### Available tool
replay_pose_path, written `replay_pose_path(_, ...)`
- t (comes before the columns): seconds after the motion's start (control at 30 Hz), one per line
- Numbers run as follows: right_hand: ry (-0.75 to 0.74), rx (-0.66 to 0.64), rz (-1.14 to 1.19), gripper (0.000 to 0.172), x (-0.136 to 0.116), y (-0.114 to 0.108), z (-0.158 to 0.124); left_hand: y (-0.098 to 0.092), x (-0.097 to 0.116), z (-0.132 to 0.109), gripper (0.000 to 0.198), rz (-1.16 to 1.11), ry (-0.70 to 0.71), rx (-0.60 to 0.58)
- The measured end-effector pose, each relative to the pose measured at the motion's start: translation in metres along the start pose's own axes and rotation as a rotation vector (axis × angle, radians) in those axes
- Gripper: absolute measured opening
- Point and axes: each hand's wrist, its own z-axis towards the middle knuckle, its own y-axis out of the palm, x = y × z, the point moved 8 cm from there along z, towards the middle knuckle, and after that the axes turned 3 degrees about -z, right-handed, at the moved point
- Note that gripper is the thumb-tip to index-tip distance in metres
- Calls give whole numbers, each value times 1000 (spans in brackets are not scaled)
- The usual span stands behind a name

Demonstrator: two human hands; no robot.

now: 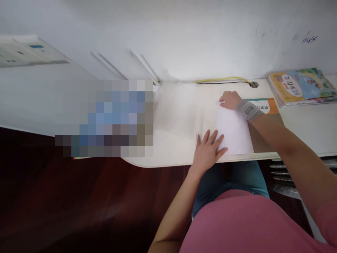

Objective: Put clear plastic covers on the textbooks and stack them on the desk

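Observation:
A white sheet of paper (233,133) lies on the white desk, against or over the left part of a brown book (262,131) with an orange and green top. My left hand (207,151) rests with spread fingers at the paper's lower left edge, its thumb on the sheet. At the paper's top edge is my right hand (230,100), fingers curled together; whether they pinch the sheet is hidden. A grey band is round my right wrist. Left of the paper lies a clear, see-through sheet (176,116), hard to make out against the desk.
A stack of colourful books (302,86) sits at the back right of the desk (147,154). Yellow and black cables run along the wall to a round hole (254,84). A blurred-out patch covers the desk's left end. Below the right edge are dark shelves.

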Motion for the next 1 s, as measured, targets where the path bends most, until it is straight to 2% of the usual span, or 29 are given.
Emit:
replay_pose_path(0.13, -29, -39, 63, 27, -7, -5, 5, 0, 0, 0, 52, 16, 6, -3)
replay_pose_path(0.3, -48, -66, 91, 28, -9, -2, 6, -1, 0, 0, 43, 22, 13, 13)
replay_pose_path(0.37, -74, 13, 80, 33, -9, -6, 0, -2, -1, 0, 42, 20, 11, 27)
replay_pose_path(0.47, -68, 235, 101, 38, 3, -23, -26, -3, -1, 0, 42, 26, 9, 49)
replay_pose_path(0.57, 29, 468, 127, 37, 50, -37, -82, -4, -4, -1, 40, 30, -13, 85)
replay_pose_path(0.6, 105, 537, 120, 38, 75, -38, -108, -5, -6, -2, 39, 29, -22, 103)
replay_pose_path(0.7, 347, 593, 77, 44, 162, -22, -200, -6, -9, -4, 35, 25, -32, 162)
replay_pose_path(0.8, 841, 644, -35, 43, 252, 2, -314, -6, -9, -5, 35, 38, -11, 169)
replay_pose_path(0.9, 1034, 683, -80, 46, 293, 20, -394, -6, -5, 0, 37, 65, 10, 123)
replay_pose_path(1.0, 1128, 709, -58, 49, 309, 30, -429, -4, 3, 8, 41, 88, 64, 65)
